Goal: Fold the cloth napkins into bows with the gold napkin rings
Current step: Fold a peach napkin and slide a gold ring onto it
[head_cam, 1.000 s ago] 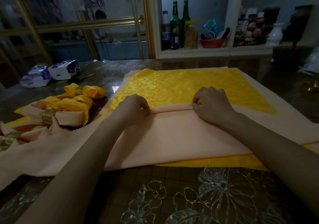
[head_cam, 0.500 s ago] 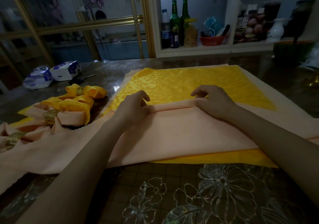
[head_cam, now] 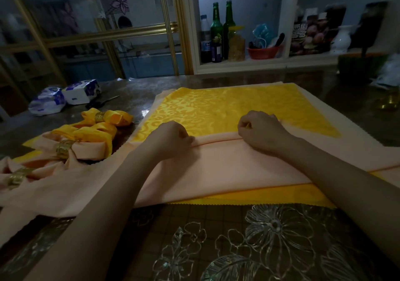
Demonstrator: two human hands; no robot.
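Head view.

- Worktop (head_cam: pixel 238 248): dark, with a silvery flower pattern at the near edge.
- Peach napkin (head_cam: pixel 227 166): centre of the worktop, lying over the near part of the yellow napkin. Its far edge is gathered into a narrow raised fold running left to right.
- Yellow napkin (head_cam: pixel 227 105): patterned and spread flat. It shows beyond the fold and as a strip at the near edge.
- Left hand (head_cam: pixel 171 139): fingers curled, pinching the left end of the fold.
- Right hand (head_cam: pixel 262 131): fingers curled, pinching the right end of the fold. The hands are apart, with a stretch of the fold between them.
- Yellow bow (head_cam: pixel 112 119): left of the napkins, cinched by a gold ring (head_cam: pixel 100 116).
- Peach bow (head_cam: pixel 86 152): just nearer than the yellow bow, with its own gold ring (head_cam: pixel 63 148).
- Third gold ring (head_cam: pixel 18 175): on bunched peach cloth at the far left edge.
- Two tissue packs (head_cam: pixel 65 95): far left of the worktop.
- Shelf behind: two green bottles (head_cam: pixel 216 29), red bowl (head_cam: pixel 263 52), white vase (head_cam: pixel 343 39).
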